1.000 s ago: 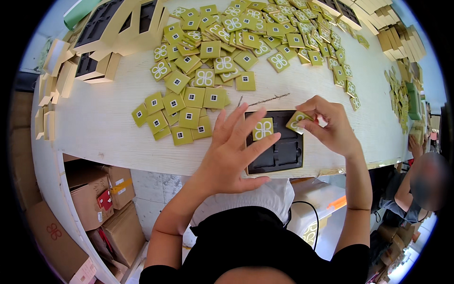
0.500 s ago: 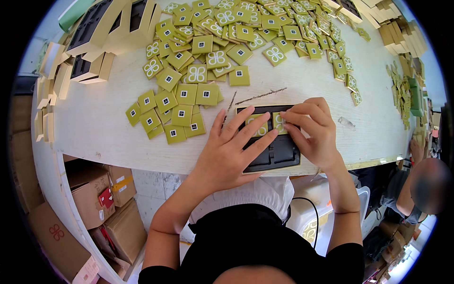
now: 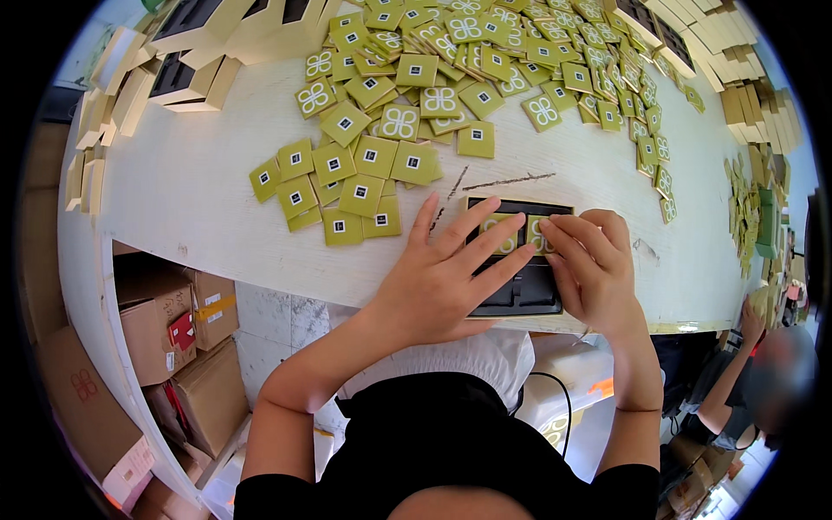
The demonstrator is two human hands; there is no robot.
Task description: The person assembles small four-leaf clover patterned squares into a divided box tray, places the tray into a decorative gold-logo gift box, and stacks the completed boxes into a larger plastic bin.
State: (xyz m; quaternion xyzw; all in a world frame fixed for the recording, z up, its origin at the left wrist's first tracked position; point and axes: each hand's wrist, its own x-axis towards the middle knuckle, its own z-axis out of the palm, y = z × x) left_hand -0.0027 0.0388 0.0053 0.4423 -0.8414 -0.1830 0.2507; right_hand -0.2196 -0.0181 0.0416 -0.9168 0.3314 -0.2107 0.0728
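the left hand (image 3: 438, 282) is spread and unclenched, fingers over a flat olive-green square (image 3: 509, 243) with white looped lines. the right hand (image 3: 598, 269) has bunched fingertips on a second square (image 3: 536, 237); whether they pinch or merely press, i cannot tell. both squares are side by side at the far compartments of a black moulded tray (image 3: 520, 299) on the pale, faintly grained tabletop (image 3: 217, 191).

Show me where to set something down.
Bare tabletop: left of the green squares, below the left cream boxes; right of the right hand. Crowded: the far middle, heaped with squares, and the black tray partly beneath the left hand.
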